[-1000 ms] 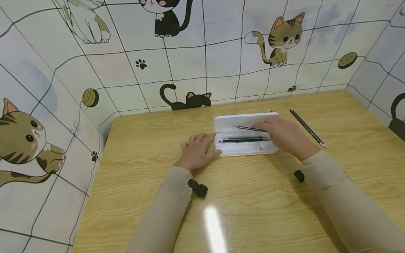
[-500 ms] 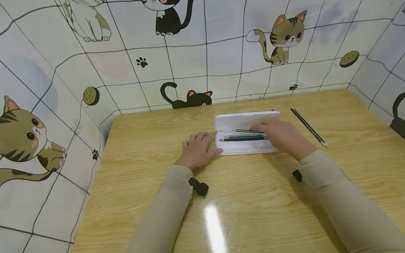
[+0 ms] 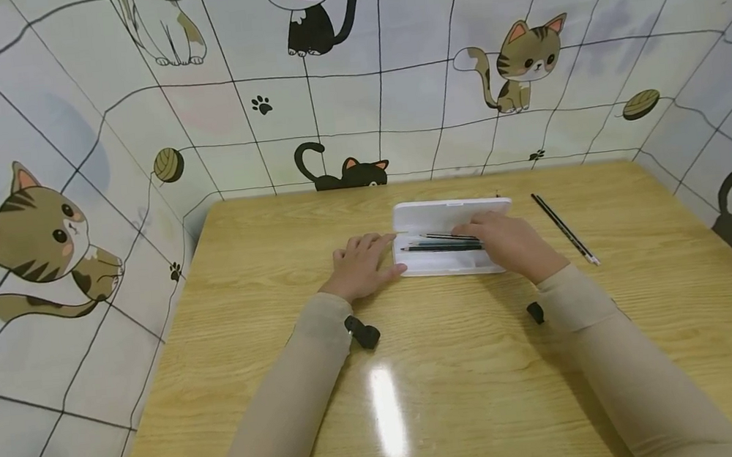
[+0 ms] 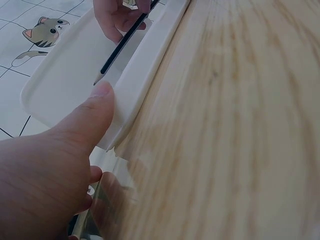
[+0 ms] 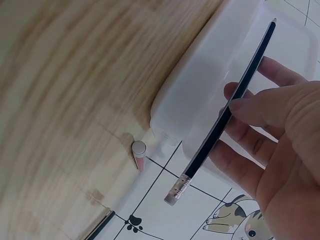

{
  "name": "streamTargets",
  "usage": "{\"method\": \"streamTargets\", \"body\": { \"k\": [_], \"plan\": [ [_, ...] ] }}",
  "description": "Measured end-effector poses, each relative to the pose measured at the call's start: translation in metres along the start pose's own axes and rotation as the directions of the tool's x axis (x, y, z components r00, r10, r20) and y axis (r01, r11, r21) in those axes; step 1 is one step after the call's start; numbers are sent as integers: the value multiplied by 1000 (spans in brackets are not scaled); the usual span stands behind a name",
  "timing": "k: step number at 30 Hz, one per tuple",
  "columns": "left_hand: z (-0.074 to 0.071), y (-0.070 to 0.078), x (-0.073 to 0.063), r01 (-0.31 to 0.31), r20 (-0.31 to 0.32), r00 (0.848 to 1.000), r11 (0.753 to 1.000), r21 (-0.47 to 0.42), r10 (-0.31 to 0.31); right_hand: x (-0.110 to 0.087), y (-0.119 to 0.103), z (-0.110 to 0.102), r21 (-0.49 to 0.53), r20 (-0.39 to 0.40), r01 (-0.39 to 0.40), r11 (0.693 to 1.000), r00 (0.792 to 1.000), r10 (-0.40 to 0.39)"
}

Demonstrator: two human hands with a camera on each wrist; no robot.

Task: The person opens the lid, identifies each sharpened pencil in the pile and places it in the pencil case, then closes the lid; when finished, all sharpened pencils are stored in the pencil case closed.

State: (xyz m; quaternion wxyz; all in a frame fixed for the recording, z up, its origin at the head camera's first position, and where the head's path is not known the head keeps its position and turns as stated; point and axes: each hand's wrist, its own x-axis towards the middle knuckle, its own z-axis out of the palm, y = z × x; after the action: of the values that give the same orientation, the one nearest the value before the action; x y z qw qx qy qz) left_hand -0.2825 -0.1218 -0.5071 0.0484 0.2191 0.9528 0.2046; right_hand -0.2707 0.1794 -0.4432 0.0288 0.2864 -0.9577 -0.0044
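Observation:
An open white pencil case (image 3: 423, 267) lies on the table, its lid (image 3: 424, 215) tilted back at the far side. My left hand (image 3: 359, 267) rests at the case's left end, fingers spread, with the thumb (image 4: 95, 112) touching the near corner. My right hand (image 3: 513, 244) pinches a black pencil (image 5: 212, 135) between thumb and fingers, over the case. That pencil's tip points left, and its silver ferrule and eraser show in the right wrist view. Dark pencils (image 3: 441, 248) lie lengthwise in the case, partly hidden by the right hand.
Black pencils (image 3: 564, 228) lie slanted on the table (image 3: 459, 367) right of the case. A small pinkish piece with a pale round end (image 5: 139, 152) stands near the case in the right wrist view. A cat-patterned cloth (image 3: 420, 98) rises behind the table's far edge.
My right hand has moved the held pencil slightly left and nearer the pencils in the case. The left hand stays at the case's left end. The head view has shifted a little.

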Motion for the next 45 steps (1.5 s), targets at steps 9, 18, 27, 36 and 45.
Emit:
{"method": "streamTargets", "body": {
  "k": [9, 18, 27, 36, 45],
  "plan": [
    [1, -1, 2, -5, 3, 1000, 1000, -9, 5, 4, 1, 4, 6, 25, -2, 1000, 1000, 2],
    [0, 0, 2, 1, 6, 1000, 1000, 6, -1, 8, 0, 11, -19, 15, 59, 998, 998, -59],
    [-2, 2, 2, 6, 14, 1000, 1000, 6, -6, 13, -2, 13, -26, 14, 72, 997, 997, -71],
    [-1, 0, 2, 12, 12, 1000, 1000, 0, -12, 16, -5, 13, -9, 6, 83, 997, 997, -83],
    [0, 1, 2, 6, 11, 1000, 1000, -5, -6, 14, -6, 11, 3, -3, 81, 997, 997, -81]
  ]
}}
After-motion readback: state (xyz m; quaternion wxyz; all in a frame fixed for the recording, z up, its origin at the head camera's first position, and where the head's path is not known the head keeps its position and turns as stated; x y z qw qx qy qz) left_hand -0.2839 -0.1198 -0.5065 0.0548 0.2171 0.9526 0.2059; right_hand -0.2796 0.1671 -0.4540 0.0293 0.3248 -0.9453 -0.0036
